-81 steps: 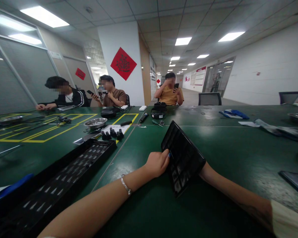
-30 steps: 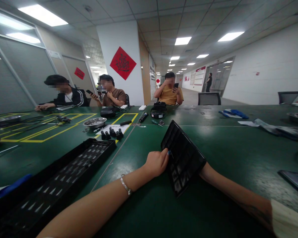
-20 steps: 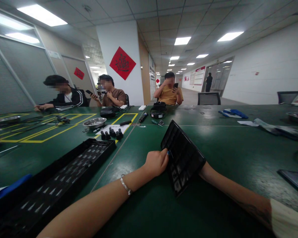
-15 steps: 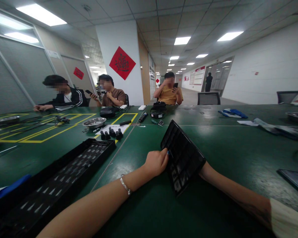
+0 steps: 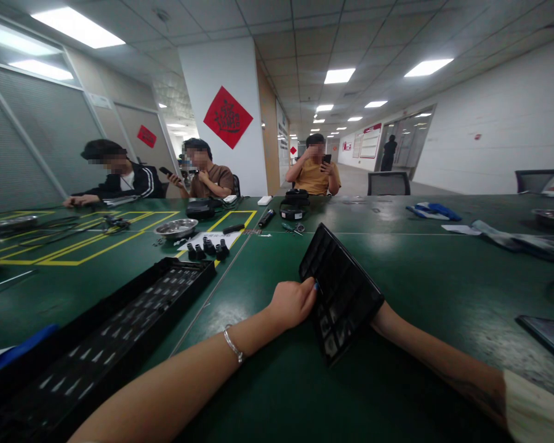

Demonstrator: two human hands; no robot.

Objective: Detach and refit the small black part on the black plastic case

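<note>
A small black compartment tray (image 5: 339, 289) is tilted up off the green table (image 5: 425, 277) in front of me. My left hand (image 5: 293, 303) grips its left edge, fingers curled and the fingertips pressed on the tray's face. A silver bracelet sits on that wrist. My right hand (image 5: 379, 319) reaches behind the tray's right lower corner. Only its wrist shows, and the fingers are hidden by the tray.
A long black tray (image 5: 120, 332) with several slots lies at the left. Beyond it are small black parts (image 5: 207, 249) and a metal bowl (image 5: 178, 229). A dark flat device (image 5: 547, 335) lies at the right. Three people sit at the far side with phones.
My hands and the small tray have stayed where they were. A person has come into view far down the corridor.
</note>
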